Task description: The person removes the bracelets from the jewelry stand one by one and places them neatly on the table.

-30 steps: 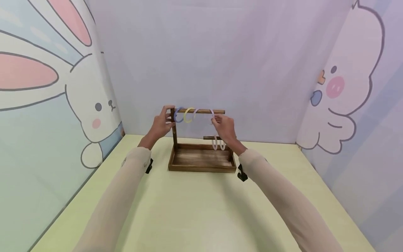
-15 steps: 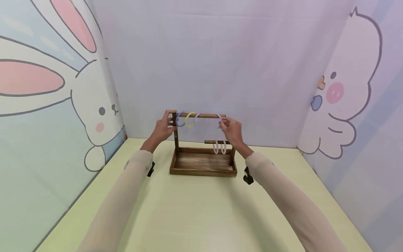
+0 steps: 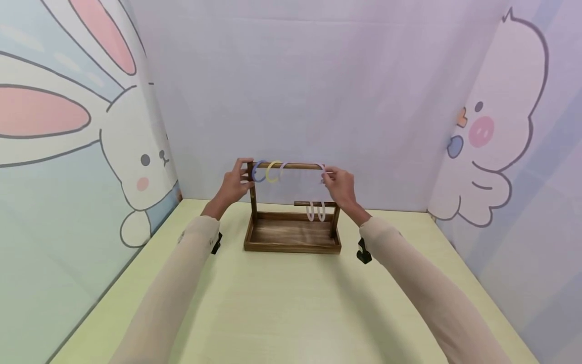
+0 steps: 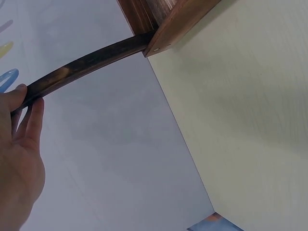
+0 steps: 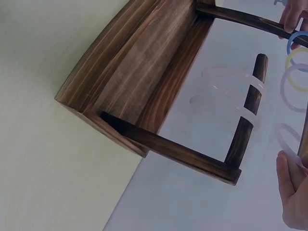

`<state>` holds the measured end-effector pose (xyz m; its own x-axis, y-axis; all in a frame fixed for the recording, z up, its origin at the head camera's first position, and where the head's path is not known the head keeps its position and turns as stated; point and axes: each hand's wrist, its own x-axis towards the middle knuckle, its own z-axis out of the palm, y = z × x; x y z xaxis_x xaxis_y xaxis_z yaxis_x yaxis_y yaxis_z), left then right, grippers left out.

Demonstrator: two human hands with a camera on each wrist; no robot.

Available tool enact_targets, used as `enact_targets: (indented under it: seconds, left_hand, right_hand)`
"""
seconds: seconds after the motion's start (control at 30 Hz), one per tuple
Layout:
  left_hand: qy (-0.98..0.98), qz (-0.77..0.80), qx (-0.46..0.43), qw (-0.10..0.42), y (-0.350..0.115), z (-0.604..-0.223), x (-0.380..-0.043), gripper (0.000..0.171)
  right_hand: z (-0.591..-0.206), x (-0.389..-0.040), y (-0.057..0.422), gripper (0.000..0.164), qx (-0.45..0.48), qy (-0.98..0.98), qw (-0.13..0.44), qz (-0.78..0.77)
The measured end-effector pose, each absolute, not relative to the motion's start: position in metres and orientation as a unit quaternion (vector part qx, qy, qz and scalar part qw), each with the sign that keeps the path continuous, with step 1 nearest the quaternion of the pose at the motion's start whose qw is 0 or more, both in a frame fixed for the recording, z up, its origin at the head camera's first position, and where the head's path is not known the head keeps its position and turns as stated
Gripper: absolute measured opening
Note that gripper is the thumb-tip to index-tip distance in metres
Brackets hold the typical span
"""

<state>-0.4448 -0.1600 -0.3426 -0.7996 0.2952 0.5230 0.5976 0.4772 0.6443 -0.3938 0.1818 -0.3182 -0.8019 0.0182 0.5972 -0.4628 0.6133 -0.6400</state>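
A dark wooden rack (image 3: 291, 248) with a tray base has an upper bar (image 3: 300, 166) and a shorter lower bar (image 3: 301, 204). My left hand (image 3: 233, 186) grips the top of its left post (image 4: 86, 65). At the upper bar's free right end, my right hand (image 3: 341, 186) pinches a lilac bangle (image 5: 287, 139), which still loops about the bar in the head view. A blue bangle (image 3: 254, 172), a yellow bangle (image 3: 268, 173) and another lilac bangle (image 5: 284, 89) hang toward the left. Two pale translucent bangles (image 3: 310, 212) hang on the lower bar.
The rack stands on a pale yellow table (image 3: 282, 303) near the back wall (image 3: 291, 91). Cartoon-printed side panels, one with a rabbit (image 3: 132, 136), flank it. A black wrist mount (image 3: 364, 252) shows under the right sleeve.
My right hand has slid the lilac bangle rightward along the upper bar to its end. My left hand keeps its grip on the post. The head view has shifted slightly.
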Motion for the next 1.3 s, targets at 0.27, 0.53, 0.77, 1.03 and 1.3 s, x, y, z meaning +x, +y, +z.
enact_targets:
  seconds: [0.27,0.53,0.77,1.03,1.3]
  left_hand:
    - [-0.845,-0.437,-0.258,0.167,-0.16,-0.341,-0.443,0.073]
    - [-0.844,-0.438,-0.259,0.17,-0.159,-0.342,-0.445,0.074]
    - [-0.843,-0.439,-0.259,0.173,-0.16,-0.343,-0.444,0.073]
    - [-0.846,-0.432,-0.256,0.18,-0.164,-0.34,-0.442,0.074]
    - [-0.836,-0.445,-0.27,0.175,-0.162,-0.343,-0.443,0.074]
  right_hand:
    - [-0.314,-0.391,0.195,0.028,0.122,-0.853,0.295,0.413]
    - [-0.315,-0.388,0.213,0.03,0.092,-0.857,0.296,0.412]
    - [-0.313,-0.383,0.22,0.027,0.088,-0.854,0.29,0.422]
    - [-0.317,-0.376,0.217,0.027,0.103,-0.857,0.271,0.425]
    - [-0.319,-0.368,0.215,0.026,0.117,-0.861,0.273,0.413]
